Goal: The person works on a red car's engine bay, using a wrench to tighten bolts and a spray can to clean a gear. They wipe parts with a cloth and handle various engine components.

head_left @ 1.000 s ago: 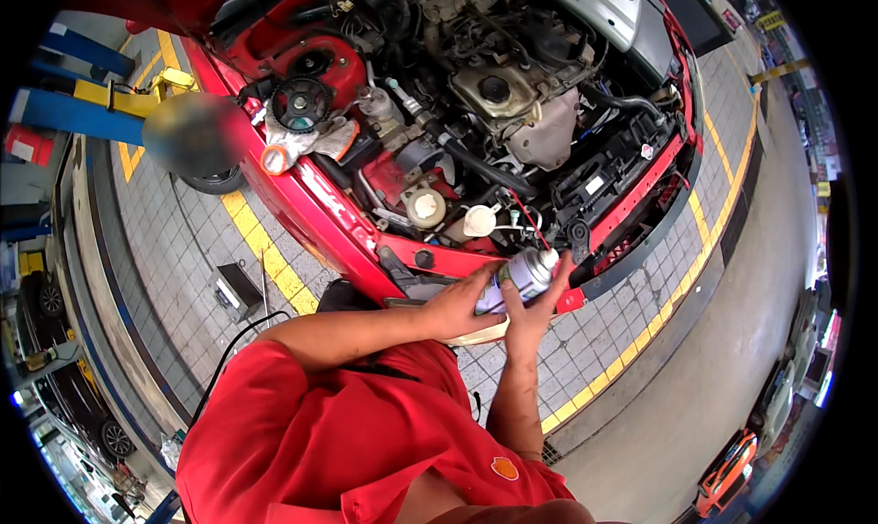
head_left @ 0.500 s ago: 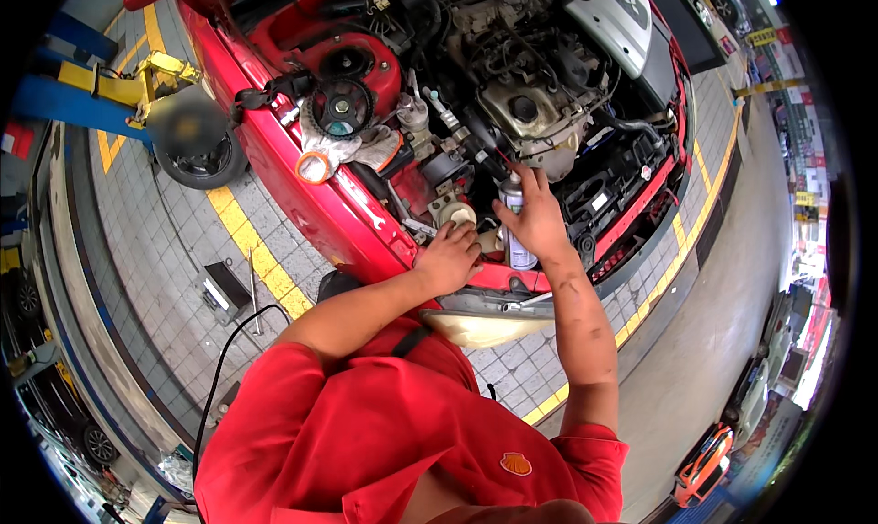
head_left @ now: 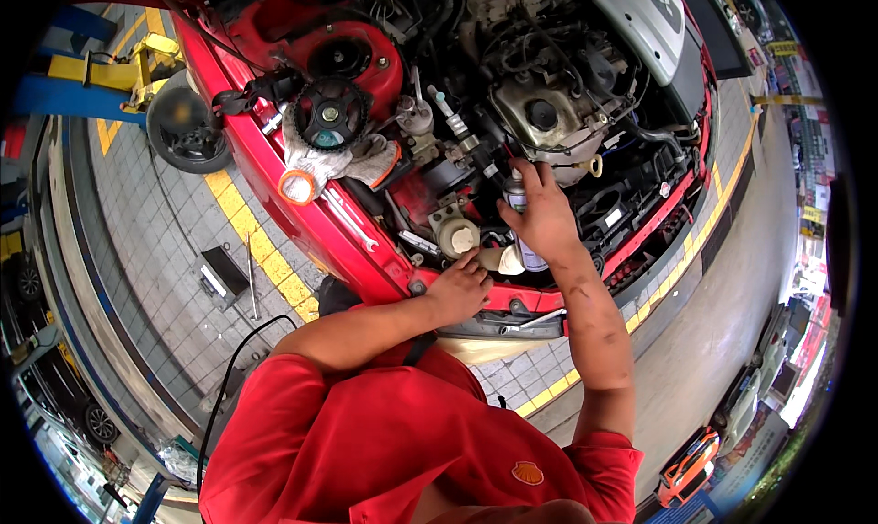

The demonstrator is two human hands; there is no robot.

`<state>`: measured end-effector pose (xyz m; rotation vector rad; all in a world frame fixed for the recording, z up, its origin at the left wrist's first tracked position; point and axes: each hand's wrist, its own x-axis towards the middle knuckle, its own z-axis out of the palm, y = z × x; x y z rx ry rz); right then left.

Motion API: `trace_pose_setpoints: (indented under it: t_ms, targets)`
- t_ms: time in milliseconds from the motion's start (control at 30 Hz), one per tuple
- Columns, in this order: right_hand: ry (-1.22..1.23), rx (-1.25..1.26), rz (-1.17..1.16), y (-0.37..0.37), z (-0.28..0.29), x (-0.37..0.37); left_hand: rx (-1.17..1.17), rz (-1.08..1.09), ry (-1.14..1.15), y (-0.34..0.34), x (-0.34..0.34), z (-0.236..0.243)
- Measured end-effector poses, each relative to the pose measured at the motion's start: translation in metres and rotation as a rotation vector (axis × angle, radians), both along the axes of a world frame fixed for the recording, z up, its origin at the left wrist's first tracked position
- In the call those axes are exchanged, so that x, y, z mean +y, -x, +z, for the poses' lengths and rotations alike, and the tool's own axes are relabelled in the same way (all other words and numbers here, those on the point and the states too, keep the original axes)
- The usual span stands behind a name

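Note:
My right hand (head_left: 546,218) grips the top of a slim spray can (head_left: 531,252) and holds it roughly upright over the engine bay's front edge. A thin red straw reaches from its nozzle toward the engine's pulley side. My left hand (head_left: 462,289) rests with its fingers extended on the car's front edge, just below a pale round reservoir cap (head_left: 464,240). Between my hands lies a pale, rounded piece (head_left: 509,260), whose kind I cannot make out. The exposed engine (head_left: 535,117) sits ahead of the can.
On the red fender (head_left: 320,250) lie a toothed timing pulley (head_left: 330,114), work gloves (head_left: 370,158) with orange cuffs and a wrench (head_left: 350,220). A wheel (head_left: 187,131) stands by a blue and yellow lift arm (head_left: 82,71). A long metal bar (head_left: 251,277) lies on the tiled floor.
The view has shifted, so the car sits a little lower and farther right. My right hand still grips the spray can. More of the pale piece between my hands shows.

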<state>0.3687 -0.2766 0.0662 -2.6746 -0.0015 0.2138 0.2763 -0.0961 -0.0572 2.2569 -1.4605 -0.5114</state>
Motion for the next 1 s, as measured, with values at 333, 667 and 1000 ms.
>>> trace_pose_setpoints:
  t_ms: [333,667,1000]
  targets:
    - [0.079,0.069,0.052,-0.017,-0.001,-0.009,-0.067,0.027,0.063,0.000,-0.001,-0.006]
    - [0.044,0.054,0.040,-0.037,-0.001,-0.018,-0.040,0.012,0.097,-0.004,-0.001,-0.006]
    - [0.065,0.072,0.080,-0.048,0.008,-0.021,-0.018,0.011,0.067,-0.005,-0.001,-0.006]
